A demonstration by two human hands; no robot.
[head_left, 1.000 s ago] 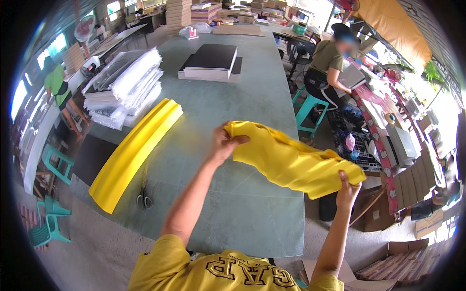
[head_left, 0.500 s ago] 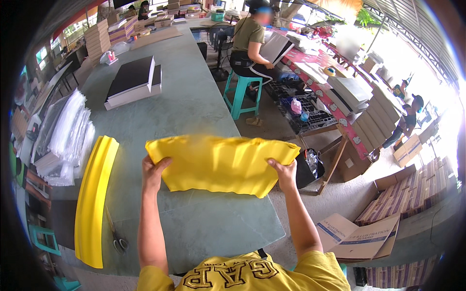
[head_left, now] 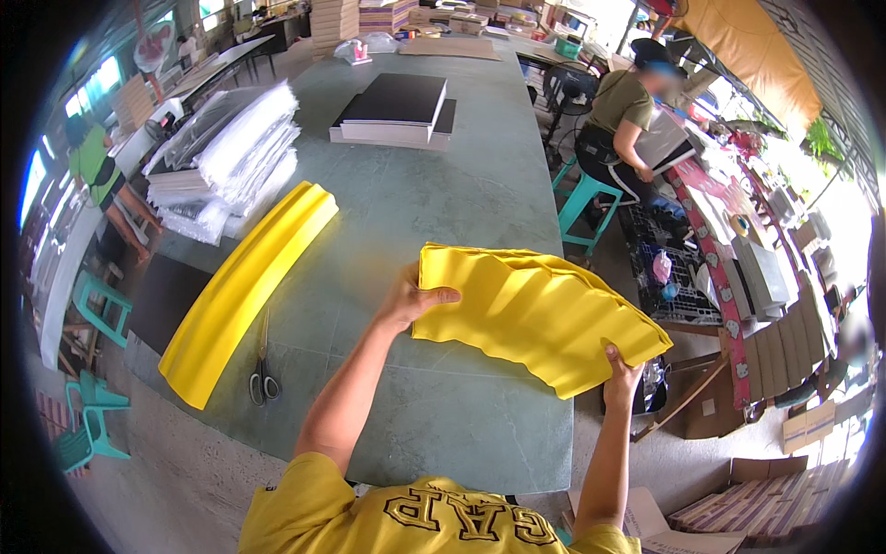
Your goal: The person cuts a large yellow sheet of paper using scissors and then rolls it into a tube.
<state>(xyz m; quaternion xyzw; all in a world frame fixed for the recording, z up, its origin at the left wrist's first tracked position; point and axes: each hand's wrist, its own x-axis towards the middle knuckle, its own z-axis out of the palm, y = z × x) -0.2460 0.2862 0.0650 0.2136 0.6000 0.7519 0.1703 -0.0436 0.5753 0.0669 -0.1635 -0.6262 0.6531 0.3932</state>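
Observation:
Between my hands hangs a wide stack of yellow sheets [head_left: 535, 314], rippled and slightly fanned along its top edge. My left hand [head_left: 417, 297] grips its left end, thumb on the near face and fingers hidden behind. The lower right corner is pinched by my right hand [head_left: 623, 374], its thumb in front. The stack is held above the table, tilted down to the right. To the left, a long folded strip of yellow sheets [head_left: 249, 291] lies on the grey-green table [head_left: 415, 415]. Beside it rest scissors [head_left: 264, 379] with dark handles.
Plastic-wrapped packs [head_left: 226, 157] are piled at the table's left edge. Farther back lie black-topped board stacks [head_left: 392, 106]. Past the right edge, a person [head_left: 618, 120] sits on a teal stool [head_left: 588, 208] holding boards. Cartons [head_left: 757, 499] stand low at the right.
My view has turned left, shifting the table scene rightward in the picture. Both hands keep hold of the yellow stack, which now slants down to the right instead of lying nearly level.

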